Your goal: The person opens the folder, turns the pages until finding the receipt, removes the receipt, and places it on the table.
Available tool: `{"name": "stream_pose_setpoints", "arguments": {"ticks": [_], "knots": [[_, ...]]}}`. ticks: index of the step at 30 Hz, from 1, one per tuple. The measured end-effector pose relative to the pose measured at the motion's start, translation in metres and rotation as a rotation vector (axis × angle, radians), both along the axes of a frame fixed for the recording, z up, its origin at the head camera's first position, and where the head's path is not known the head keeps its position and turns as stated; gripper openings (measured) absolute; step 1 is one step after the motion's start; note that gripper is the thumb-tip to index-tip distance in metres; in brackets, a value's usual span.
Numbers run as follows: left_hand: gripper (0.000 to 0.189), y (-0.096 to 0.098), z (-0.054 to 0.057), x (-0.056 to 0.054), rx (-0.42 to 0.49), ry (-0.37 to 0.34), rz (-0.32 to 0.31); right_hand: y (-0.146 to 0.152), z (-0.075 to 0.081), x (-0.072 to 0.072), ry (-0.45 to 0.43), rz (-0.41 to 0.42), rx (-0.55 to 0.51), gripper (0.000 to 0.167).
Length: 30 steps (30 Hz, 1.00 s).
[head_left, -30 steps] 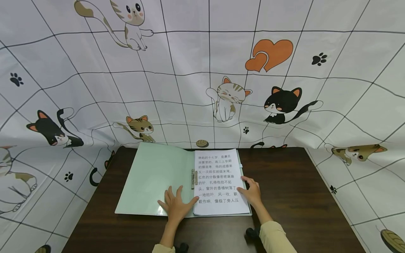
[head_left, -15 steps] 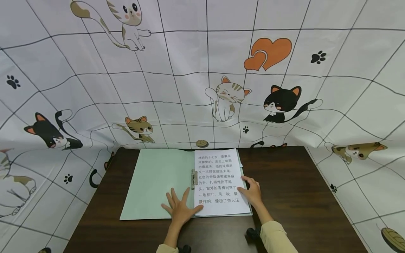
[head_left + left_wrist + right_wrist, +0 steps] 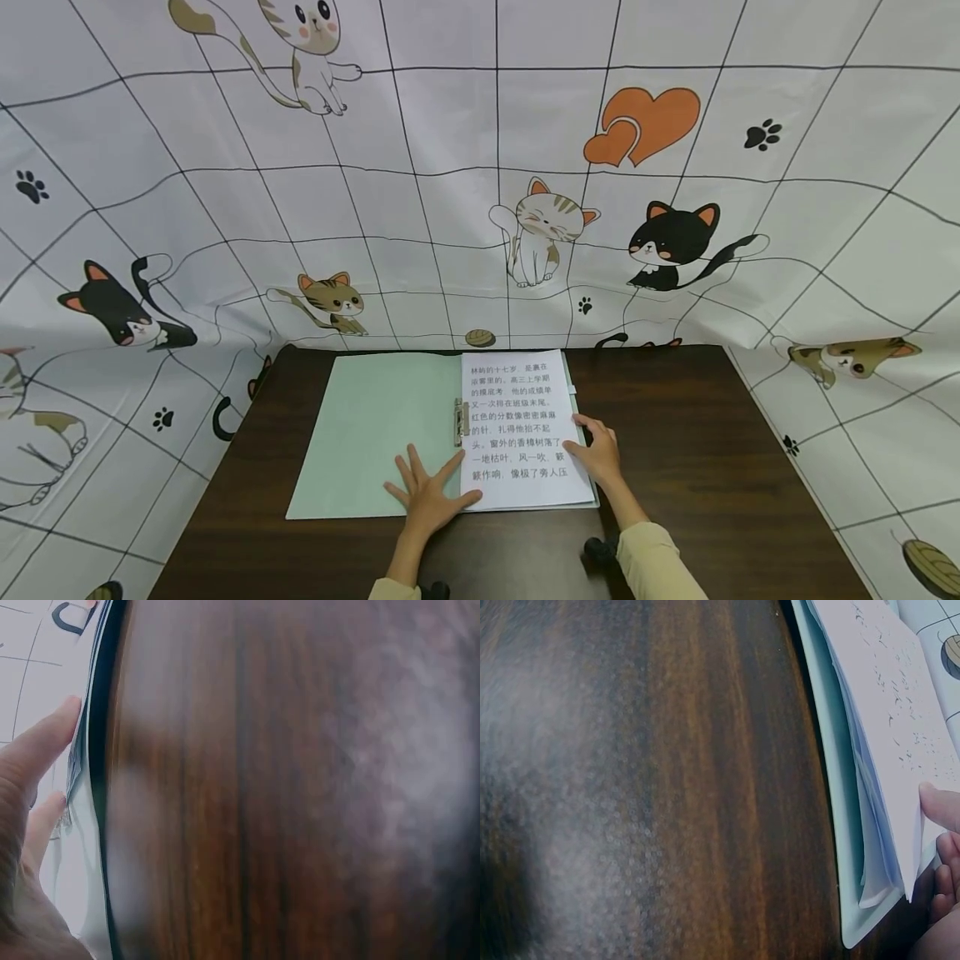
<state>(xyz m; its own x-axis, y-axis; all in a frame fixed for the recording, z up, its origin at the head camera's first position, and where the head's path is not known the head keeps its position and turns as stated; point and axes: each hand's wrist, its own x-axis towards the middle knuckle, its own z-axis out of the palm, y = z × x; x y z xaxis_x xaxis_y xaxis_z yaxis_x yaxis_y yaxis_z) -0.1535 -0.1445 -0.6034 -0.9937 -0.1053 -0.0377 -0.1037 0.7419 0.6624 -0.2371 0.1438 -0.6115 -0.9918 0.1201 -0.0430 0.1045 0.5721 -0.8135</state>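
Note:
A pale green ring-binder folder point(image 3: 375, 425) lies spread flat on the dark wooden table. Printed sheets of paper point(image 3: 525, 493) sit on its right side, beside a metal clip point(image 3: 458, 425) at the spine. My left hand point(image 3: 429, 502) rests with fingers spread on the bare left cover, its thumb on the sheets' lower left corner. At the right edge of the sheets, my right hand point(image 3: 602, 458) grips with the thumb on top. The right wrist view shows that thumb point(image 3: 939, 804) on the paper edge and the other fingers curled below; their exact contact is partly hidden.
The wooden table point(image 3: 690, 467) extends on both sides of the folder. A white grid cloth point(image 3: 450, 125) printed with cats hangs behind and around it. A small white tab point(image 3: 572, 390) sticks out at the folder's right edge.
The folder's left cover has come down flat, its lower edge shifting slightly right and toward me. My left hand has moved a little right and down with it. The right hand stays at the sheets' edge.

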Motion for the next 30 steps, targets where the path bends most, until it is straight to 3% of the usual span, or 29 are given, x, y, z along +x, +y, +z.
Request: {"name": "stream_pose_setpoints", "arguments": {"ticks": [6,10,13,17,25,30], "knots": [[0.081,-0.002,-0.001,0.003,0.006,-0.035,-0.044,0.001,-0.002,0.002,-0.013,-0.003,0.01,0.052],[0.082,-0.002,-0.001,0.005,-0.002,-0.048,-0.042,0.0,-0.004,0.001,-0.022,0.006,0.02,0.05],[0.083,-0.002,0.001,0.004,-0.024,-0.049,-0.039,-0.001,-0.003,-0.002,0.022,0.0,0.03,0.045],[0.084,-0.001,0.003,0.002,-0.051,-0.041,-0.036,-0.002,0.0,-0.011,0.093,-0.029,0.009,0.041],[0.083,0.0,0.005,0.004,-0.05,-0.018,-0.047,0.0,0.012,-0.032,0.133,-0.136,-0.12,0.039],[0.084,-0.001,0.002,0.004,-0.048,0.007,-0.048,-0.001,0.026,-0.049,0.156,-0.13,-0.136,0.04]]}}
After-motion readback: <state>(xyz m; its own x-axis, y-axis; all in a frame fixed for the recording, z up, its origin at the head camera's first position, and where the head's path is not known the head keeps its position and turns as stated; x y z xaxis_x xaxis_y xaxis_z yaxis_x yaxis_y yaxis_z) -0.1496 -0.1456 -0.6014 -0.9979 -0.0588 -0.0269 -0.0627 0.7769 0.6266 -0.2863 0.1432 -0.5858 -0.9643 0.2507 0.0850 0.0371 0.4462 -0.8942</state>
